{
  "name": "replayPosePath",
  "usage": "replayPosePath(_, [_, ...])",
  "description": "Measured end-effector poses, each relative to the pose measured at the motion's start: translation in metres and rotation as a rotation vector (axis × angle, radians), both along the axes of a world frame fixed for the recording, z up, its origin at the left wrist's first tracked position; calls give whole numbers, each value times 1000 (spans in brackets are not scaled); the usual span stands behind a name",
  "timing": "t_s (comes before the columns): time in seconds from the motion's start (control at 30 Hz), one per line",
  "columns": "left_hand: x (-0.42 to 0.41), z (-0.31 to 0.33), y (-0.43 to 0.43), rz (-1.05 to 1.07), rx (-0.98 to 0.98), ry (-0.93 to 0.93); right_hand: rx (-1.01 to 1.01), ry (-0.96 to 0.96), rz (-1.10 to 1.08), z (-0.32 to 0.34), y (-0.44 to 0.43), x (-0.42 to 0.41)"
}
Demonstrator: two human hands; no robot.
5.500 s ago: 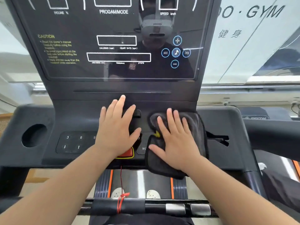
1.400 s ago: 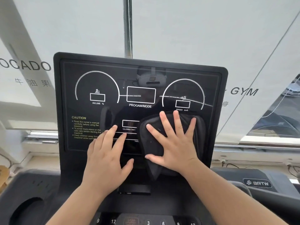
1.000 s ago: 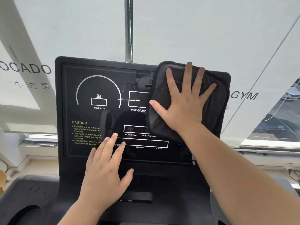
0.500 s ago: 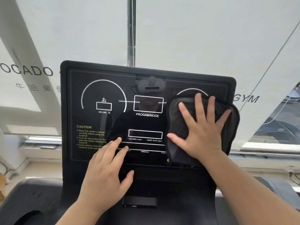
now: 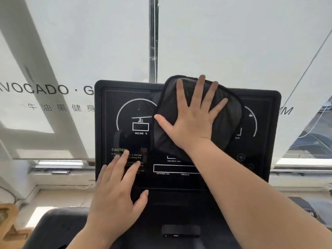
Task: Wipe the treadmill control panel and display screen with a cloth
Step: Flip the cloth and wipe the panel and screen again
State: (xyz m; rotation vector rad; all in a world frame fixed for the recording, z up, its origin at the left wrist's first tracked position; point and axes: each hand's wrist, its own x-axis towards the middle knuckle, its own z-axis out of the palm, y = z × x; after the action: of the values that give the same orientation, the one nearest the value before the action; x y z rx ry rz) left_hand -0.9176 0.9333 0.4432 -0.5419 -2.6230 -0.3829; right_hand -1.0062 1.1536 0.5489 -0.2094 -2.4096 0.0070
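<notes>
- The cloth (image 5: 231, 114) was on the right middle of the display screen (image 5: 107, 137) half a second ago. It now lies at the top centre, its upper edge lapping over the screen's top rim and hiding the middle readout box
- The right hand (image 5: 192, 123) lies spread flat on the cloth, fingers fanned and pressing it to the glass, with nothing pinched
- The left hand (image 5: 115, 198) stays at the lower left of the screen, flat with straight fingers over the yellow CAUTION text (image 5: 119, 150), apparently bracing
- The wipe has swung up and to the left, so the right side and top edge look covered. The area round the INCLINE dial (image 5: 141, 126) and the bottom strip seem still to do
- The button panel lies below the frame, so its state cannot be told
- Count: one cloth, one screen and two hands. There are two dial arcs, the right arc (image 5: 253, 121) partly behind the cloth, and one metal pole (image 5: 153, 42) behind the console
</notes>
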Motion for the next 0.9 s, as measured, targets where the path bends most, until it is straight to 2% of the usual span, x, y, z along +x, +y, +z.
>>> replayPosePath(0.13, [-15, 4, -22, 132, 41, -6, 88, -45, 32, -2, -7, 0])
replayPosePath(0.23, [-24, 3, -28, 130, 100, -12, 120, -63, 24, -5, 21, 8])
replayPosePath(0.4, [-28, 0, -38, 50, 178, -20, -139, -33, -172, -2, 68, 22])
replayPosePath(0.57, [-32, -2, -64, -80, 145, -37, -305, 28, -244, 8, 24, 5])
replayPosePath(0.73, [-33, -4, -81, -238, 198, -48, -134, 4, -112, 18, -56, -18])
replayPosePath(0.9, [-38, 1, -87, -278, 266, -23, 47, -49, 28, 25, -132, -41])
